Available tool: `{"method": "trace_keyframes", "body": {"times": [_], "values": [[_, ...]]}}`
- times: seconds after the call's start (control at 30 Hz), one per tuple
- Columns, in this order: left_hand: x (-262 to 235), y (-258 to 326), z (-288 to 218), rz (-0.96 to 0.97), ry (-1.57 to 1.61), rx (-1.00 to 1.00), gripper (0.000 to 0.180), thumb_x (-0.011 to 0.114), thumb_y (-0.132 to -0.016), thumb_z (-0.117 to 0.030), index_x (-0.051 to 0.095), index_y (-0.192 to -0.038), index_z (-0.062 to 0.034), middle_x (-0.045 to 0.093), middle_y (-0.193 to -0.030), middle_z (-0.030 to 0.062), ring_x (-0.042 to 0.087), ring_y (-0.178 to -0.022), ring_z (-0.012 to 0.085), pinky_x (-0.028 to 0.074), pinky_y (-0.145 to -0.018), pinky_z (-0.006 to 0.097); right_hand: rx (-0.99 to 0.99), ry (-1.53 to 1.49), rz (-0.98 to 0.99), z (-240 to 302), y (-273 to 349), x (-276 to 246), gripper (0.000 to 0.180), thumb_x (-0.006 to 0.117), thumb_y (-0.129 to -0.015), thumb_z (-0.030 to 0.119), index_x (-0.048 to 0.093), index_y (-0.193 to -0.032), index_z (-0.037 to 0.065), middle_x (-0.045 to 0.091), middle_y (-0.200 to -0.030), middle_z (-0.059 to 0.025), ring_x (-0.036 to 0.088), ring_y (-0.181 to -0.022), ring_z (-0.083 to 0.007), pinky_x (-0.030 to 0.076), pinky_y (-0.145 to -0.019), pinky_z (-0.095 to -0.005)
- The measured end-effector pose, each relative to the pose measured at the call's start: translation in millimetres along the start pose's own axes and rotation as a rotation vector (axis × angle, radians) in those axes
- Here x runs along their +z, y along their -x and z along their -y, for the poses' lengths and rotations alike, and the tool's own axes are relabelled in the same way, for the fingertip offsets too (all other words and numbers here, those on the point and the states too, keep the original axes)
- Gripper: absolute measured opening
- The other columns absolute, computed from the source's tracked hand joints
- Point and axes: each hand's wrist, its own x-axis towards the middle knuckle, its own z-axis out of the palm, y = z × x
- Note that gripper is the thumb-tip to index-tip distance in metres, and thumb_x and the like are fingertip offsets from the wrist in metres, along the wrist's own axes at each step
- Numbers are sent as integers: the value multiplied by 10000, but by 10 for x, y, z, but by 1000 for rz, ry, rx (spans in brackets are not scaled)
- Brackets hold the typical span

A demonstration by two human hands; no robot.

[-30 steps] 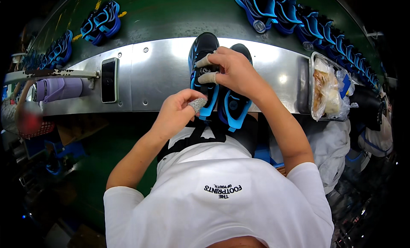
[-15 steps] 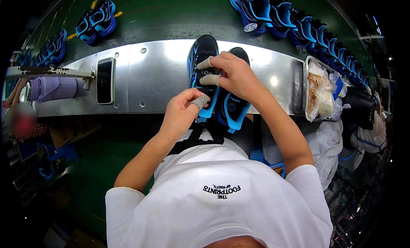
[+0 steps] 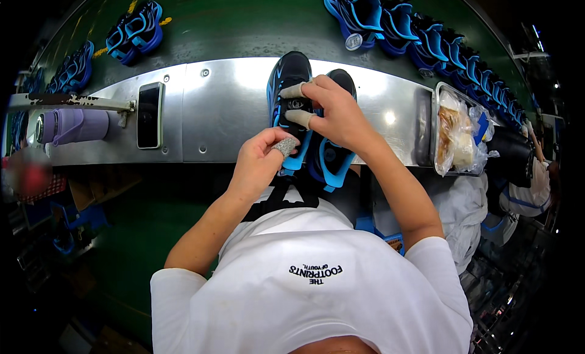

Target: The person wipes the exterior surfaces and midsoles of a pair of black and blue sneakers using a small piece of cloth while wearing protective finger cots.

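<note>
Two black sneakers with blue soles and collars lie side by side in front of me, toes pointing away. Over the lacing of the left sneaker (image 3: 294, 67) is my right hand (image 3: 338, 113). Its thumb and a finger, both in beige finger covers, are stretched out apart against the upper. At that sneaker's heel end, my left hand (image 3: 259, 162) is closed in a pinch near the collar, with a grey wrap on one finger. What the pinch holds is hidden. The right sneaker (image 3: 343, 79) sits partly under my right wrist.
The sneakers stand on a metal ledge (image 3: 231, 110). A phone (image 3: 150, 116) and a lilac bottle (image 3: 82, 126) are at its left, a tray (image 3: 436, 119) of plastic-wrapped items at its right. More sneakers (image 3: 399, 28) line the green surface (image 3: 244, 25) beyond. Another person (image 3: 527, 189) is at the far right.
My right hand has shifted very slightly over the lacing. My left hand keeps its pinch in nearly the same spot, and the sneakers have barely moved.
</note>
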Motion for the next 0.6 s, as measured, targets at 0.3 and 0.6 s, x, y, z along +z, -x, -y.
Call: {"method": "trace_keyframes", "body": {"times": [0.3,0.6], "values": [[-57,-26,12,25,-13,28,165,546,-928,-87,666,-1016,-15,670,-901,61,466,-664,63,386,-635,205,118,-367,224,12,37,-128,478,621,-847,1,591,-1311,109,634,-1222,-108,598,-1100,-240,462,-961,-341],[-63,-68,69,16,57,124,160,527,-917,-67,661,-994,-26,669,-949,55,492,-700,66,424,-684,219,-253,285,-195,144,210,254,475,582,-800,12,556,-1274,30,583,-1245,-175,564,-1164,-336,483,-966,-379]]}}
